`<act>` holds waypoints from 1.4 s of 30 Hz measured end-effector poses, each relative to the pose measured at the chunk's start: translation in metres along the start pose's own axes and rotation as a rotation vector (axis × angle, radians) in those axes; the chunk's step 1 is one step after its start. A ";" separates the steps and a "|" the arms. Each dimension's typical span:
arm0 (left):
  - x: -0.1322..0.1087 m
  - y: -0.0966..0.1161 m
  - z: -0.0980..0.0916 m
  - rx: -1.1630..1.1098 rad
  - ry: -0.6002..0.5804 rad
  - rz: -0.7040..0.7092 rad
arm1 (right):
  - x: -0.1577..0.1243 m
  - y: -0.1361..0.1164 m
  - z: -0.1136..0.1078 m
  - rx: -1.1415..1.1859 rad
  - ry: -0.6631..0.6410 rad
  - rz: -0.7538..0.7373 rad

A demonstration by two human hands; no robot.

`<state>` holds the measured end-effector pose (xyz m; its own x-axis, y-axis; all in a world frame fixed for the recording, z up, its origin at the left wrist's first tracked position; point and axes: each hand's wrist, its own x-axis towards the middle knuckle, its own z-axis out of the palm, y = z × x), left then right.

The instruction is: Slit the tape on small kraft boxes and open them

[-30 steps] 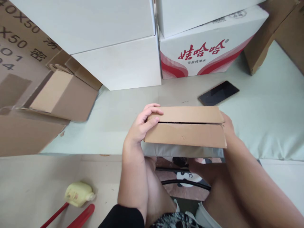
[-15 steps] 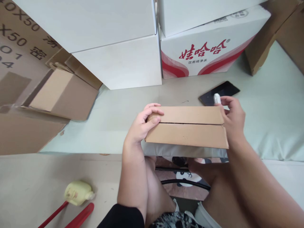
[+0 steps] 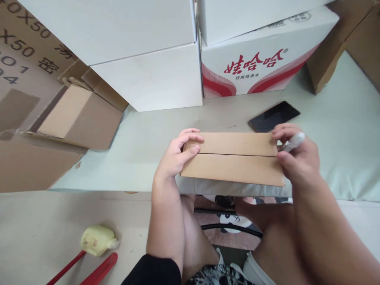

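Observation:
A small brown cardboard box (image 3: 234, 158) with its two top flaps folded together lies at the near edge of a pale green surface (image 3: 148, 142). My left hand (image 3: 178, 156) grips the box's left end, thumb on the top flap and fingers curled over the far corner. My right hand (image 3: 298, 158) is at the box's right end, fingers closed round a small white pen-like tool (image 3: 292, 141) whose tip meets the seam between the flaps.
A black phone (image 3: 273, 115) lies just beyond the box on the right. Large white cartons (image 3: 148, 75) and a red-printed carton (image 3: 258, 59) stand behind. Brown cardboard boxes (image 3: 74, 118) sit at left. On the floor are a yellow bottle (image 3: 96, 239) and red handles (image 3: 97, 271).
My right hand came out from behind the box's right end holding the white tool, then lowered it onto the seam at the right edge. The left hand and box stayed put.

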<state>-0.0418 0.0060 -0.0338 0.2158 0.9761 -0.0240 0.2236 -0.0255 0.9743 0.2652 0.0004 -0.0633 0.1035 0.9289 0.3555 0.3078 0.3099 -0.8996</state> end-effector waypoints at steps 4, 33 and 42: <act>0.001 -0.001 -0.005 -0.003 0.010 -0.019 | -0.003 0.004 -0.010 0.005 -0.232 -0.241; -0.010 -0.002 0.010 -0.411 0.114 0.121 | -0.016 0.006 0.006 0.139 -0.115 -0.092; -0.010 -0.004 0.019 -0.468 0.096 0.082 | -0.010 -0.011 0.007 0.381 -0.068 0.560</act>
<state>-0.0272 -0.0076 -0.0421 0.1211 0.9910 0.0569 -0.2470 -0.0254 0.9687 0.2537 -0.0109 -0.0589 0.0867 0.9769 -0.1954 -0.1304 -0.1833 -0.9744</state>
